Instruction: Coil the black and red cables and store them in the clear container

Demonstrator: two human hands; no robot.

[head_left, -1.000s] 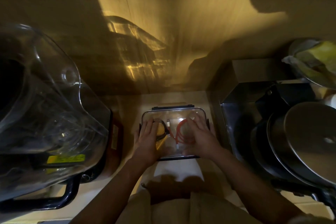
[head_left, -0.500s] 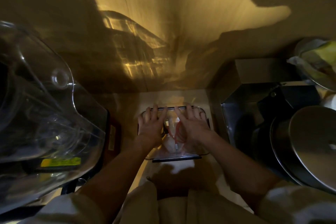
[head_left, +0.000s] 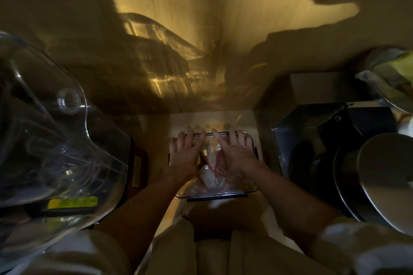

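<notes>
Surface: narrow pale countertop (head_left: 225,214), dimly lit, bare strip at its near edge, wedged between appliances.
Container: clear rectangular plastic container (head_left: 250,190) with dark clips, mid-counter, lid on top.
Contents: coiled red cable (head_left: 220,166) with white plug seen through the lid, right of centre; coiled black cable (head_left: 202,163) with yellow tip beside it, left of centre, mostly under the palm.
Left hand (head_left: 184,155): flat, fingers spread, pressing the lid; fingertips at the container's far edge; holds nothing.
Right hand (head_left: 238,156): same, flat and spread on the lid, fingertips at far edge.
Left of counter: big clear plastic blender jug (head_left: 51,140), yellow label low on it.
Right of counter: steel box (head_left: 312,140), dark pan with round metal lid (head_left: 384,181).
Far: yellow-lit wood-grain wall (head_left: 201,29), shadows across it.
</notes>
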